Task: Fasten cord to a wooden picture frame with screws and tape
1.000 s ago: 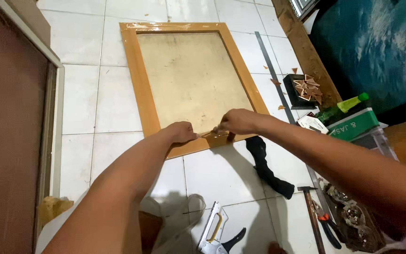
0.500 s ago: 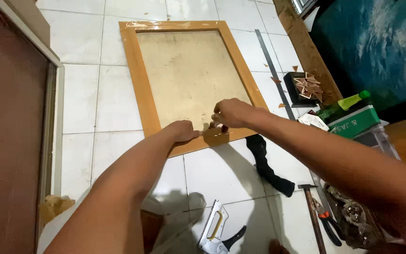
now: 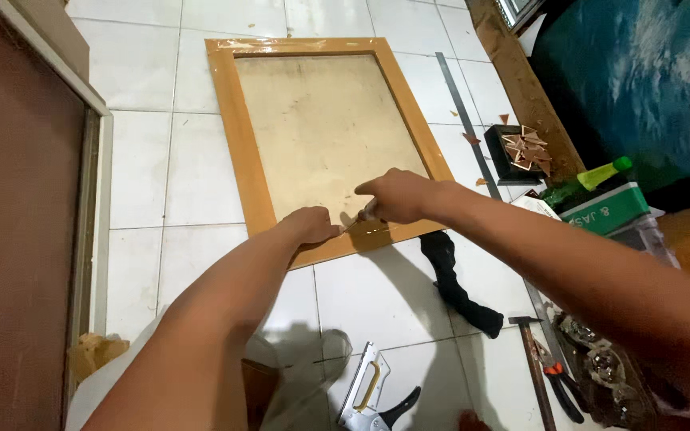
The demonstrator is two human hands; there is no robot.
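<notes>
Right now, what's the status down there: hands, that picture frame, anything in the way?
Left hand pinching at the wooden picture frame's near rail. Right hand gripping a small tool there; can't identify it. Black cloth and staple gun lie close by on the tiles.

A staple gun (image 3: 370, 391), hammer (image 3: 535, 369) and black cloth (image 3: 453, 281) lie on the tiles.

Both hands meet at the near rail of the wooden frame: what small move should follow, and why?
Probably press the small piece pinched between the left hand and right hand down onto the wooden frame, since both sets of fingertips hold it right at the near rail.
</notes>
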